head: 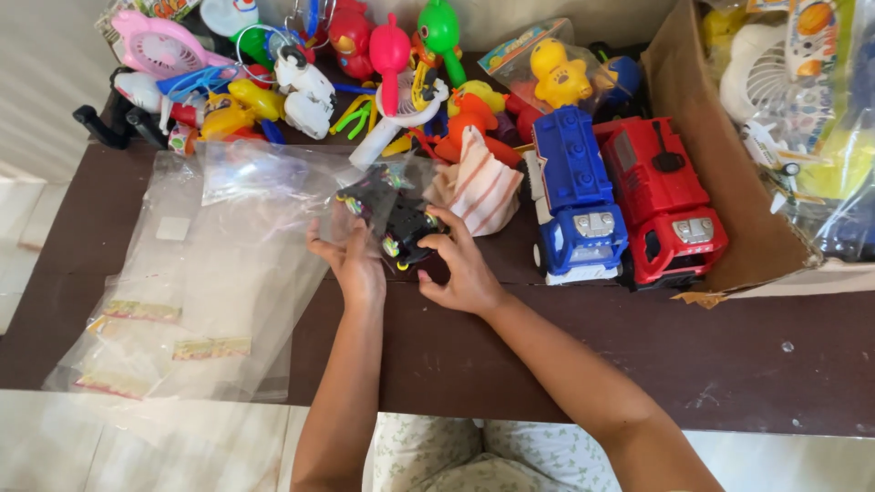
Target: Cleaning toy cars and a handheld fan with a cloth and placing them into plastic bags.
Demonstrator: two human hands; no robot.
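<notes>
We see the small black toy car [404, 230] held near the middle of the dark table [547, 355], its long axis slanting from far-left to near-right. Our left hand [351, 260] grips it through a clear plastic bag [273, 182]; our right hand [460, 264] pinches its near-right end. The blue truck [576, 196] stands close on the right; bare tabletop lies nearer us.

Both hands, left hand [354, 262] and right hand [462, 264], grip a black toy car [401, 223] in a clear bag [273, 182]; blue truck [576, 196] at three o'clock.
</notes>
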